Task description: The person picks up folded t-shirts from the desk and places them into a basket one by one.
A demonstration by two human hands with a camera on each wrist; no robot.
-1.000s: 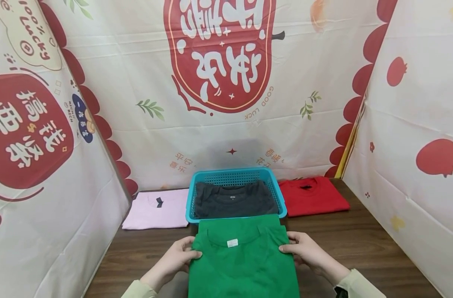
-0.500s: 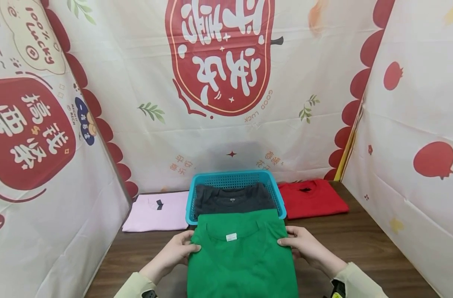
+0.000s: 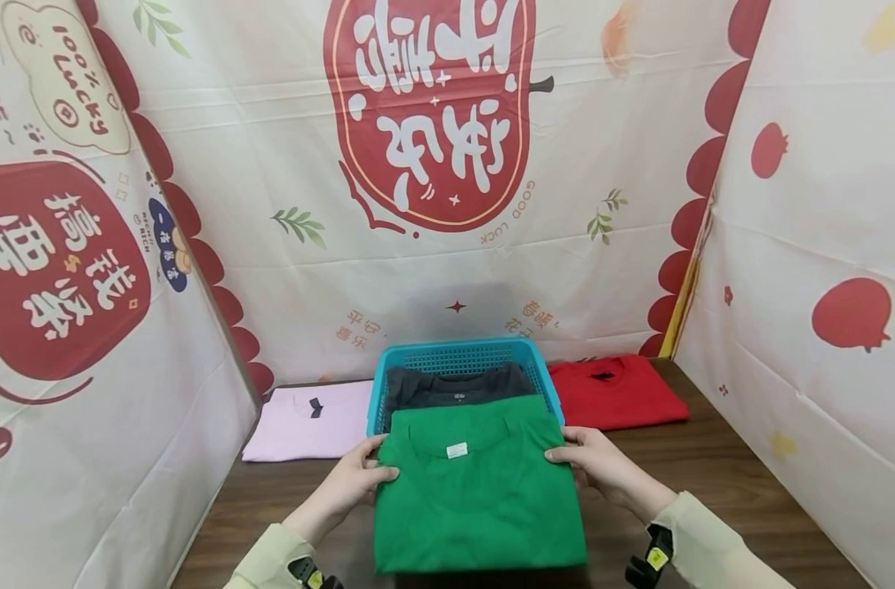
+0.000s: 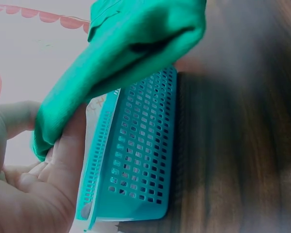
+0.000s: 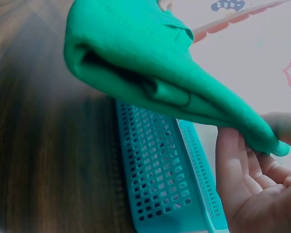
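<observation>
A folded green T-shirt (image 3: 477,499) with a white neck label is held up off the table in front of the basket. My left hand (image 3: 352,483) pinches its left edge, thumb on top and fingers beneath. On the opposite edge my right hand (image 3: 602,466) grips the same way. Both wrist views show the shirt's folded layers between thumb and fingers. The blue plastic basket (image 3: 377,409) stands just beyond, and the shirt's far edge overlaps its near rim in the head view. Inside lies a folded dark grey T-shirt (image 3: 458,384), its lower part hidden behind the green one.
A folded pink T-shirt (image 3: 308,425) lies left of the basket, and a folded red T-shirt (image 3: 617,393) lies to its right. Everything rests on a dark wooden table (image 3: 712,491). Printed cloth walls (image 3: 447,270) enclose the back and both sides.
Both hands have raised the green T-shirt and moved it forward, so it now covers the basket's near rim and more of the grey T-shirt. Its near edge has come into view.
</observation>
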